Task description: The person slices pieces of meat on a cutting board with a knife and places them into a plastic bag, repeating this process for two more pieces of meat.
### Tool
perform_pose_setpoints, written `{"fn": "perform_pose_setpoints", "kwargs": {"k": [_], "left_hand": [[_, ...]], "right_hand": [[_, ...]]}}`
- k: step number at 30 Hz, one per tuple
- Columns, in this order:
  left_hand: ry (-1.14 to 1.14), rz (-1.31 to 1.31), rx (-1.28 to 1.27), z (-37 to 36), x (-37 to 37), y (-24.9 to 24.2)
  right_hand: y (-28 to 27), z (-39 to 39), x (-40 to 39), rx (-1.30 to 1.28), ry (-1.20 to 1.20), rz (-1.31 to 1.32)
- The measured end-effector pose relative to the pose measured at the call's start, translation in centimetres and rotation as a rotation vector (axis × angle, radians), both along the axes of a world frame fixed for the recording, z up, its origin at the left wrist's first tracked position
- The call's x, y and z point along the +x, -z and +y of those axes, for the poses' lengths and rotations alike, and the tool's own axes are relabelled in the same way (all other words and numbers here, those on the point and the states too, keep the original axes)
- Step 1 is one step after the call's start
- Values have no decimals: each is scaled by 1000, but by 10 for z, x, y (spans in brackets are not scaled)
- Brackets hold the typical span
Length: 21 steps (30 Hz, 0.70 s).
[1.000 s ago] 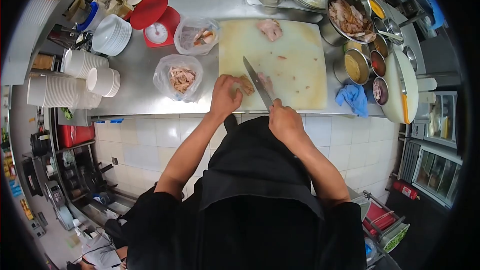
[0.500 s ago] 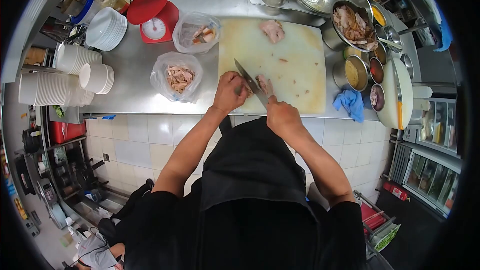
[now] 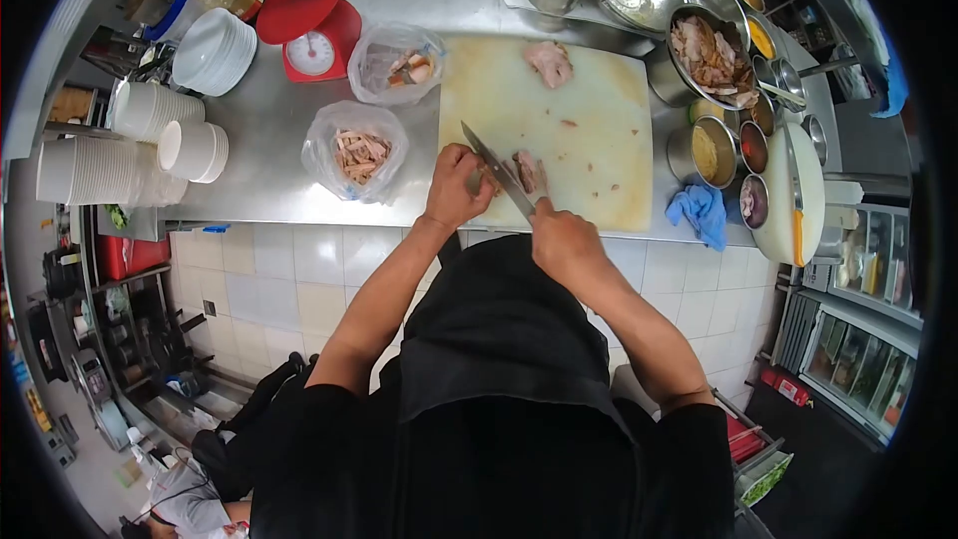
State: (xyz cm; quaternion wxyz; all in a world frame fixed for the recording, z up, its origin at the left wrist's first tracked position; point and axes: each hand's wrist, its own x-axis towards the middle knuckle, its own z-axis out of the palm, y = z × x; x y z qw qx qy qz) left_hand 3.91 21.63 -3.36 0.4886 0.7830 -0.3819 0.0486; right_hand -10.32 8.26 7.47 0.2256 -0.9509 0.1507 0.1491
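Observation:
My right hand [image 3: 566,245] grips the handle of a kitchen knife [image 3: 496,166], its long blade pointing up and left across the near part of a pale cutting board [image 3: 599,120]. Left of the blade, my left hand [image 3: 460,186] has its fingers curled over a bit of cooked meat, mostly hidden under the fingertips. A cut piece of meat [image 3: 530,172] lies against the blade's right side. Farther back on the board rests a larger pale chunk of meat [image 3: 549,64]. Small scraps are scattered on the right half of the board.
Left of the board sit a plastic bag of meat strips [image 3: 361,155], another bag with meat chunks [image 3: 407,70], a red scale [image 3: 324,48] and stacked white bowls [image 3: 215,55]. At right are a pot of meat [image 3: 709,55], a blue cloth [image 3: 700,212] and a second knife [image 3: 797,205]. Another person [image 3: 195,489] is lower left.
The knife has shifted slightly up and left, and more of the cut meat shows on its right side. My left hand stays nearly in place.

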Motion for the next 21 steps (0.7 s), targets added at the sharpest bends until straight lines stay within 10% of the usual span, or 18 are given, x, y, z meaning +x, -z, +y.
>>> {"fn": "perform_pose_setpoints", "kwargs": {"k": [21], "left_hand": [[126,-122,81,13,-4,4]], "right_hand": [[6,-4,-6,30,25,-22]]}}
